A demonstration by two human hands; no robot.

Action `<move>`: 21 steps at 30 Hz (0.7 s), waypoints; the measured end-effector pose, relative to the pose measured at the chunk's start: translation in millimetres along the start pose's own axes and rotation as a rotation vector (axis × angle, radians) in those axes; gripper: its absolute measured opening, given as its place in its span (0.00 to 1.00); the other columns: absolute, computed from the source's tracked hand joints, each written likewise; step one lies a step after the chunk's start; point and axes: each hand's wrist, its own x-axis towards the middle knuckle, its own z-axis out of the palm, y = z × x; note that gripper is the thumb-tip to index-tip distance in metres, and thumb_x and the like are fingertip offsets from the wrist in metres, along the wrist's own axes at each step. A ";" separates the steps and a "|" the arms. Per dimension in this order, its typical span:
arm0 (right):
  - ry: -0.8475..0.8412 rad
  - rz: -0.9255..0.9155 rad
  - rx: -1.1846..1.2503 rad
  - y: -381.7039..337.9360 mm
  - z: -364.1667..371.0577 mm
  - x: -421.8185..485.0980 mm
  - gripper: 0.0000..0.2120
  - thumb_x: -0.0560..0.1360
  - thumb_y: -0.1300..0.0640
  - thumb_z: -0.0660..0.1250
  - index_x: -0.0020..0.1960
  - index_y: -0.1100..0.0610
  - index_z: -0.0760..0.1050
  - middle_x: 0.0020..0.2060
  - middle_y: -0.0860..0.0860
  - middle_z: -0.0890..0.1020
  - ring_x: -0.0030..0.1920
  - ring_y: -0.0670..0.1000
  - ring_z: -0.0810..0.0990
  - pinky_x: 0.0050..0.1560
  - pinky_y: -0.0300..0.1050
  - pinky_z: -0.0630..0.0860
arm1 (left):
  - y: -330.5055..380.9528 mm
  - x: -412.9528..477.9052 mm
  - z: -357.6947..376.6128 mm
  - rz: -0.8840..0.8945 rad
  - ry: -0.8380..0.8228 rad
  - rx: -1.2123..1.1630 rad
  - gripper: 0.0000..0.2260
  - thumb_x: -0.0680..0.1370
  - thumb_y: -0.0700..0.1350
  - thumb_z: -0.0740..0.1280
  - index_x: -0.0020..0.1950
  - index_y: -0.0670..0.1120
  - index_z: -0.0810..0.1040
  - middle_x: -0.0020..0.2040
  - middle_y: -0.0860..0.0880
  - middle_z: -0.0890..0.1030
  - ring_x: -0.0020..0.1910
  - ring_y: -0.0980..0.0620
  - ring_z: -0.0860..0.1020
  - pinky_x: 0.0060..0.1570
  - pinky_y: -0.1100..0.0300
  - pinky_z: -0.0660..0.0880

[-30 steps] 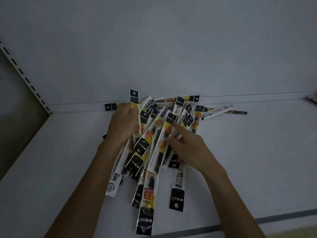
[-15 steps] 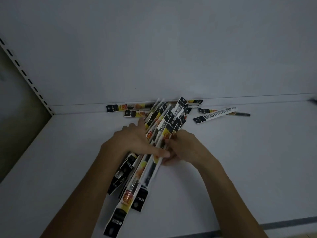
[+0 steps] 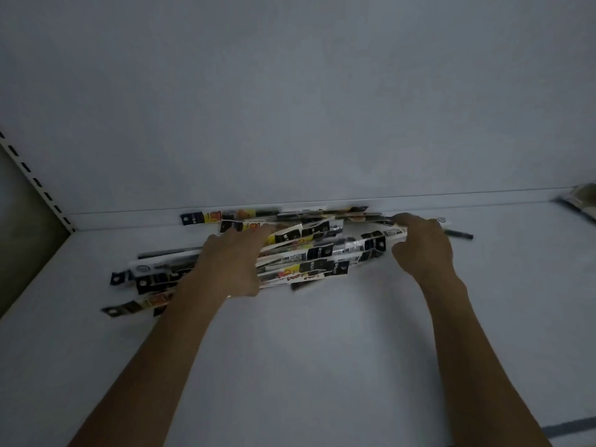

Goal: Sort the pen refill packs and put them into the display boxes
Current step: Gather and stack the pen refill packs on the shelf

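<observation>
A bundle of several long pen refill packs (image 3: 317, 256), white with black and yellow ends, lies sideways on the white shelf (image 3: 322, 350) near its back edge. My left hand (image 3: 230, 264) grips the bundle's middle-left part, fingers over the top and thumb below. My right hand (image 3: 421, 245) closes around the bundle's right end. Two more packs (image 3: 232, 217) lie flat along the back wall behind the bundle. Other pack ends (image 3: 135, 280) stick out to the left of my left wrist. No display box is in view.
A loose dark refill (image 3: 459, 234) lies just right of my right hand. A blurred package (image 3: 580, 201) sits at the far right shelf edge. A slotted upright (image 3: 35, 182) bounds the shelf on the left. The white back wall rises behind.
The packs have swung from pointing toward me to lying sideways along the back edge. My right hand has moved out to the bundle's right end; my left hand stays on its middle.
</observation>
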 end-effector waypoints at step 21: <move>-0.061 -0.122 -0.162 -7.3 -11.0 53.1 0.15 0.77 0.56 0.59 0.31 0.53 0.68 0.34 0.56 0.77 0.39 0.57 0.72 0.39 0.44 0.65 | -19.4 6.4 -1.5 0.056 -0.043 -0.089 0.55 0.60 0.65 0.74 0.74 0.62 0.39 0.77 0.53 0.47 0.75 0.47 0.48 0.72 0.41 0.47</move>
